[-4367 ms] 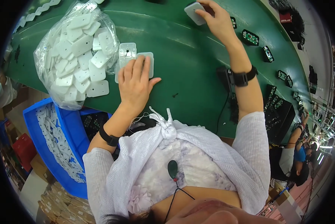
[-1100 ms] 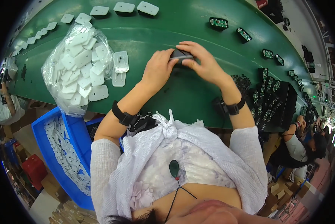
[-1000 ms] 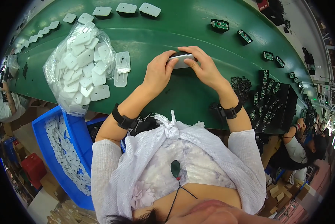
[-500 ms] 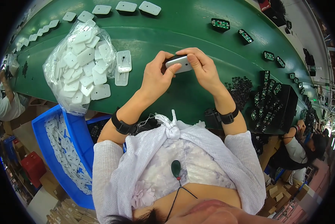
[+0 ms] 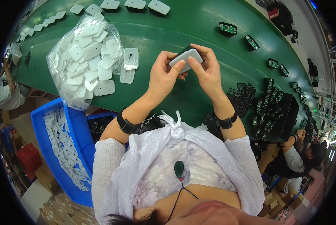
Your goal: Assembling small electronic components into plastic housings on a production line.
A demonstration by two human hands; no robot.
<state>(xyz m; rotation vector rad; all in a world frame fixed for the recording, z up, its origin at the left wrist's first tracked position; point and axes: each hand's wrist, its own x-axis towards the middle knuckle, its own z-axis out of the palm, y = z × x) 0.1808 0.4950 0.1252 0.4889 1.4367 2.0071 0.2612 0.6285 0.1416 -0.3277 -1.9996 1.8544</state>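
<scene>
Both your left hand (image 5: 165, 71) and your right hand (image 5: 207, 69) are closed on one unit (image 5: 186, 55), held over the green bench (image 5: 164, 35) in front of your chest. The unit lies directly between the hands, so neither is nearer; each touches it at one side. Its long axis runs crosswise, slanting from the left hand up and away toward the right. The white cover (image 5: 187, 66) is tilted toward you; the black case (image 5: 183, 51) shows behind its far edge. Both thumbs rest on the cover, and the fingers wrap behind, where their exact contact is hidden. Left of the left hand, two loose lids (image 5: 131, 63) overlap beside the bag (image 5: 74, 102) of white lids. Right of the right hand, a heap of small black parts (image 5: 241, 98) lies on the bench; open units (image 5: 228, 29) with green boards stand farther off.
</scene>
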